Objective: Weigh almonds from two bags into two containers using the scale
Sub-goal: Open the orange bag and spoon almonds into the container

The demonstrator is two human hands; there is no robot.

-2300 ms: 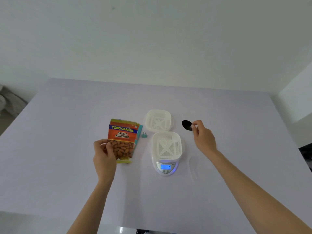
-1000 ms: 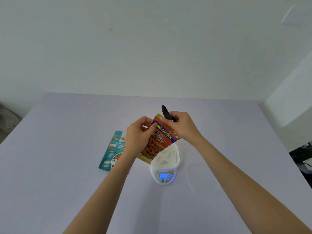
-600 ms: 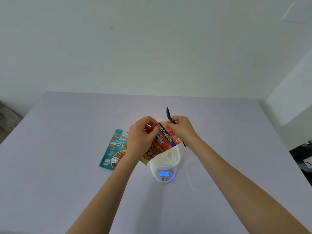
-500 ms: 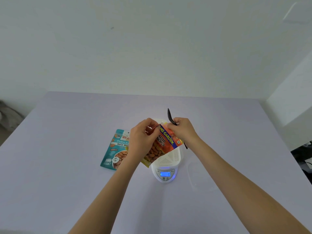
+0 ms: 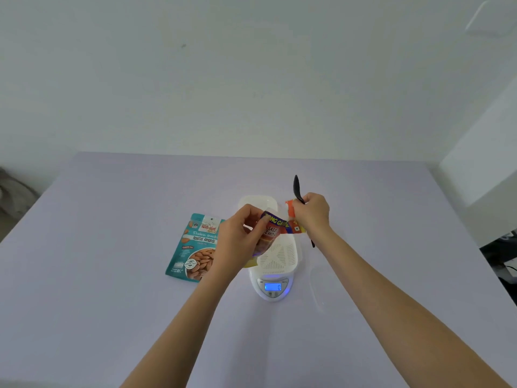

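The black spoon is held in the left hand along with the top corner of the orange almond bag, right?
Not quite: the head view shows the black spoon in the right hand, not the left hand, along with the top corner of the orange almond bag.

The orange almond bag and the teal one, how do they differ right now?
The orange bag is held up by the left hand and right hand; the teal bag lies flat on the table with no hand on it. The orange bag's top looks torn open; the teal bag's visible top looks intact. The orange bag reads salted, the teal bag roasted and unsalted. Both are almond pouches.
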